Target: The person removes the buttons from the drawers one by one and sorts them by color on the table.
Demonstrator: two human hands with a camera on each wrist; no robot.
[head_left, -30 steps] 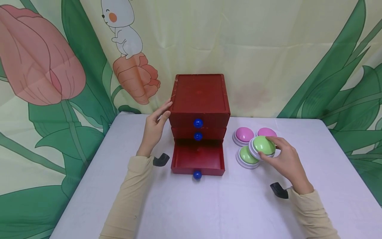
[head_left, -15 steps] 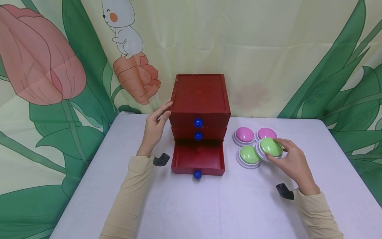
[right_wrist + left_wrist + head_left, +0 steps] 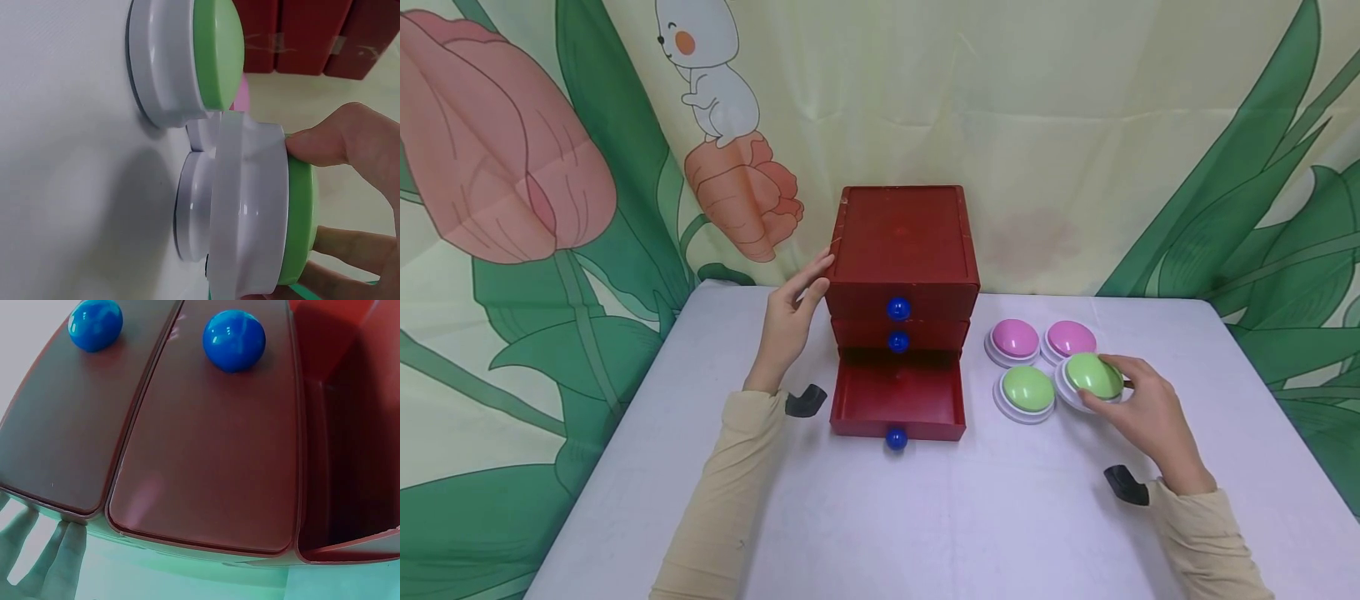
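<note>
My right hand (image 3: 1150, 417) pinches a green push button with a white base (image 3: 1093, 375) between thumb and fingers. In the right wrist view this held button (image 3: 253, 206) is raised a little off the table, its dome facing away from the cloth. Left of it sits a second green button (image 3: 1028, 388). Behind these are two pink buttons (image 3: 1015, 338), close together. My left hand (image 3: 786, 329) touches the left side of the red drawer cabinet (image 3: 902, 237) with extended fingers. The cabinet's bottom drawer (image 3: 898, 396) is pulled out, and nothing shows inside it.
The upper two drawers, with blue knobs (image 3: 898, 309), are closed. A white cloth covers the table (image 3: 925, 517). Right behind the table hangs a curtain (image 3: 1075, 167) printed with plants and a rabbit.
My right hand has moved right and lower with the green button, from above the other green button to beside it. The left hand and the cabinet have stayed in place.
</note>
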